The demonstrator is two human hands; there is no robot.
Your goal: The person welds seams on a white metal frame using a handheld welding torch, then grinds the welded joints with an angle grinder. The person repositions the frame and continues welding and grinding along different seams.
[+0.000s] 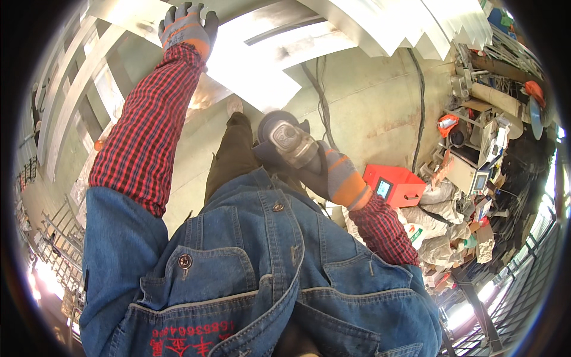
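Note:
My left hand (189, 31), in a grey and orange work glove, reaches far forward at the upper left. Its fingers are stretched out and apart, resting on or just over the edge of a bright metal strip (262, 83). Glare washes out much of that strip. In my right hand (342, 178), gloved the same way, is an angle grinder (290, 141), held by its body close to my waist. The grinder's round metal head and dark guard face up, while the gloved fingers are partly hidden beneath it.
Long metal bars (77, 89) cross at the left. Shiny metal sheets with jagged ends (410, 27) extend across the top. Black cables (321, 98) run over the pale floor (369, 113). A red box machine (394, 185) with a small screen stands right, beside crumpled sacks (443, 208) and clutter.

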